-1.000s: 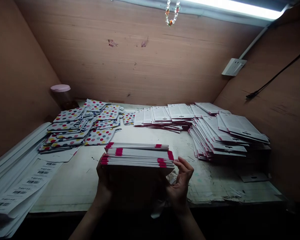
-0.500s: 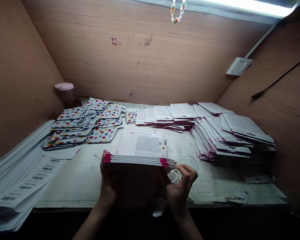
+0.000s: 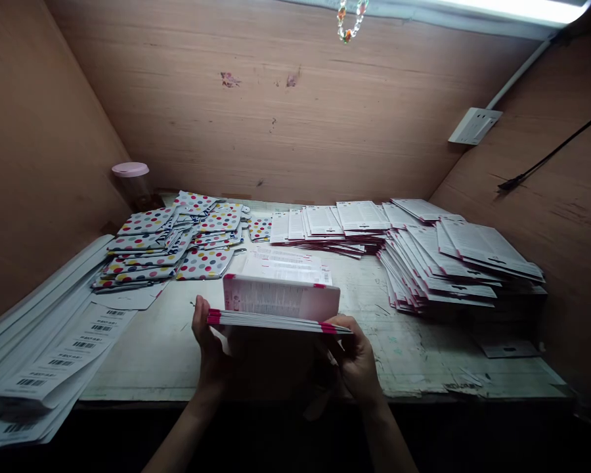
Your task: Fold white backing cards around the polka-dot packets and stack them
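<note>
The stack of thin cards is held up over the near part of the worktop, between 2 hands. The cards are flat, with white edges and bright pink bits near both ends. The left hand has its grip closed on the left end of the stack. The right hand has its grip closed on the right end. Some fingers are hidden in the dark. Just behind the stack, 1 tilted card shows small print on its face. More printed cards lie flat behind it.

The worktop is pale, with scratches, dark marks and a rough, worn front edge. On the left, shiny dotted packs sit in messy piles. Near them, long paper sheets with barcodes poke past the front edge. On the right, white flat cards with pink edges fan out in big heaps.

A see-through cup with a round pink lid stands at the back left. Brown walls close in the back and both sides. A white socket and a black cable are on the right. Up top, a long lamp shines, and a loop of glassy beads hangs down.
</note>
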`<action>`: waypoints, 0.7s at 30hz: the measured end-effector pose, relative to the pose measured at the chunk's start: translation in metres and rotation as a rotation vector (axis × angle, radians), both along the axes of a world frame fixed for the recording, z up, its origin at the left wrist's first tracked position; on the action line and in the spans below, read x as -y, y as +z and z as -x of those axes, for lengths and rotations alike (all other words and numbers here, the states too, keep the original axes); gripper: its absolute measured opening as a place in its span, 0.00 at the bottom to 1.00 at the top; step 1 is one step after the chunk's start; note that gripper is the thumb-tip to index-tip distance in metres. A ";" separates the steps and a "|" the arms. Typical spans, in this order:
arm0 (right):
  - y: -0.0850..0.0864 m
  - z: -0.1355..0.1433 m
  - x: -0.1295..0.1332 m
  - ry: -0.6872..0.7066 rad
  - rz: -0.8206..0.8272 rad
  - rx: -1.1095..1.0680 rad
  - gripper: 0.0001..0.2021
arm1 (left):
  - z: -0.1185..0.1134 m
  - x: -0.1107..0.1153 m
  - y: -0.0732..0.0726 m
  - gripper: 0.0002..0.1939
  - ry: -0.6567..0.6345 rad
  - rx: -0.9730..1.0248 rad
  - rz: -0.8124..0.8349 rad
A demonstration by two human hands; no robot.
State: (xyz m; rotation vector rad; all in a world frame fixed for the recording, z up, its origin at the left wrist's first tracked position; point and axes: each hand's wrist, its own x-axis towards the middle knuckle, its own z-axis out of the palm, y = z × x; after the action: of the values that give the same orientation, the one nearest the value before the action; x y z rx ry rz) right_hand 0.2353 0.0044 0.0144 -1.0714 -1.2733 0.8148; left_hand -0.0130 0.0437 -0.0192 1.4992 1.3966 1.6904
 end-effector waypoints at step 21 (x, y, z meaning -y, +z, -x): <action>0.027 -0.007 0.040 0.361 0.704 -0.587 0.18 | 0.007 0.075 0.078 0.21 -0.292 0.376 0.748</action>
State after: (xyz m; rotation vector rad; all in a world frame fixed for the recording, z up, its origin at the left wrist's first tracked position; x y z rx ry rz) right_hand 0.2421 -0.0352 0.0417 -1.0215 -0.6771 1.7909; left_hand -0.0204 -0.0316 0.0592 0.8534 1.3087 1.0199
